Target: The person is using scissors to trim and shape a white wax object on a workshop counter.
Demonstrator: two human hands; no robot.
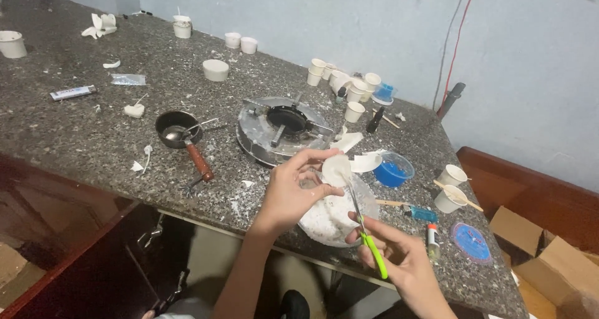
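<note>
Left hand [292, 191] pinches a small white disc-like piece [336, 168] between thumb and fingertips, holding it above a clear bowl of white flakes [331, 218] that sits on the speckled tabletop [75, 128] directly beneath both hands. Right hand [402, 256] is closed around the green handles of a pair of scissors [365, 228], whose blades angle up toward the lower edge of the piece; whether the blades are parted cannot be told. Beyond the left hand stands a round metal burner [282, 128], and farther to its left a small dark pan with a brown handle [181, 135]. Just beyond the right hand lies a blue bowl [393, 170]; white cups [346, 82] cluster well beyond it, and a lighter [424, 215] rests near the right wrist. Judged from the grip, trimming goes best with the piece kept over the bowl so that cuttings fall in, fingertips held clear of the blade line, and the piece turned rather than the scissors.
</note>
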